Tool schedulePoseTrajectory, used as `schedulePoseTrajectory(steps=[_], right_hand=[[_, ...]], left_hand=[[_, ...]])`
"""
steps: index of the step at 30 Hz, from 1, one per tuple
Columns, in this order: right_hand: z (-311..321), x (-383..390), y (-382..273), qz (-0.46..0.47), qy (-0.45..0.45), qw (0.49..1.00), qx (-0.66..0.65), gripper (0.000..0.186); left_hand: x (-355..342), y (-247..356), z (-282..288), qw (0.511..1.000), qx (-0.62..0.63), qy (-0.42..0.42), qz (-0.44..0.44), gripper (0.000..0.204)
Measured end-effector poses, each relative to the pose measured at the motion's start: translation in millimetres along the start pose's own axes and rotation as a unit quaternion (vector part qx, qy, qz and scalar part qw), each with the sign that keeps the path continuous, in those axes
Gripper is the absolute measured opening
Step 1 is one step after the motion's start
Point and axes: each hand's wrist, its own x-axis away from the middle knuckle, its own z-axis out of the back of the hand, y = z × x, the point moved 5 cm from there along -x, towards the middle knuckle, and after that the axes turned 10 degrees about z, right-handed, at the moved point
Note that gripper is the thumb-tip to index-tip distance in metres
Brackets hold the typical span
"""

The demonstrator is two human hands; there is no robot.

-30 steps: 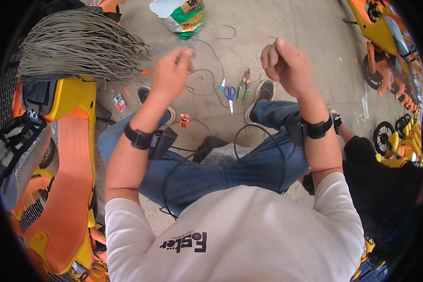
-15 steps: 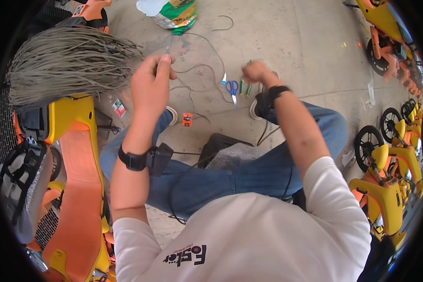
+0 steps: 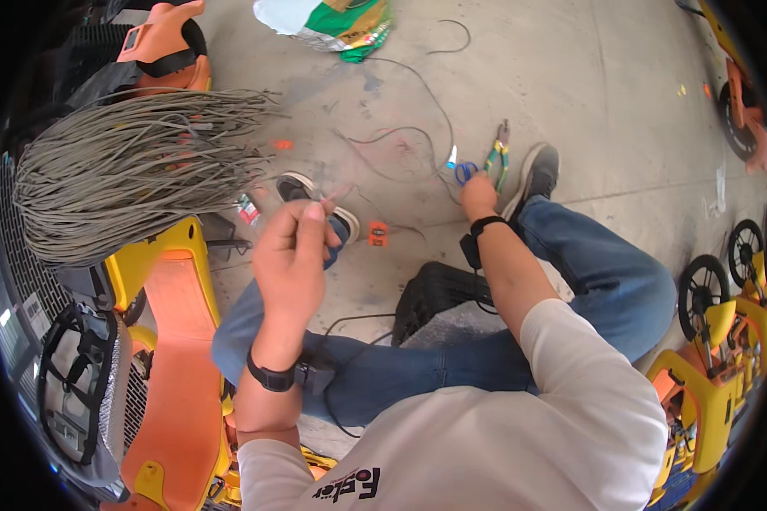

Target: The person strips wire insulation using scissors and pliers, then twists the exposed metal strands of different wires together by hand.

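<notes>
My left hand [image 3: 291,260] is closed in a pinch, thumb against the fingers, on the end of a thin grey cable; fine reddish wires [image 3: 343,192] show just beyond the fingertips. Low over the floor, my right hand [image 3: 479,198] is curled over the lower part of the scissors [image 3: 465,173], whose blue handles show beside the knuckles while the blades are hidden. Pliers [image 3: 500,155] with green and yellow handles lie just beyond that hand. A small blue-and-white object [image 3: 452,157] rests by the scissors.
A large bundle of grey cables [image 3: 136,170] lies at left on a yellow and orange vehicle [image 3: 175,341]. A loose cable [image 3: 439,102] curves over the floor toward a green-white bag [image 3: 341,25]. An orange packet [image 3: 377,234] lies near my left shoe; more yellow vehicles [image 3: 707,383] stand at right.
My right hand has left the pliers and come back to the scissors, uncovering the pliers' head. My left hand still pinches the cable, now lower. The whole view has shifted.
</notes>
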Motion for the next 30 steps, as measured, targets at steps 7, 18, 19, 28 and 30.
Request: schedulePoseTrajectory(steps=[7,18,19,28,30], right_hand=[[-6,-2,-3,0.037,0.023,0.997,0.068,0.013],[43,-1,-24,0.134,-0.094,0.985,0.061,0.028],[55,2,-29,0.133,-0.113,0.984,0.03,0.031],[203,-1,-76,0.129,-0.16,0.917,-0.342,0.048],[262,18,-98,0.156,-0.187,0.884,-0.4,0.049]], left_hand=[[2,-6,-4,1.0,0.002,-0.02,-0.017,0.02],[3,-3,4,0.999,-0.003,-0.021,-0.041,0.02],[4,-2,3,0.998,-0.022,-0.017,-0.053,0.02],[-8,11,-5,0.95,0.253,-0.182,-0.018,0.04],[-4,20,-10,0.94,0.273,-0.201,-0.042,0.046]])
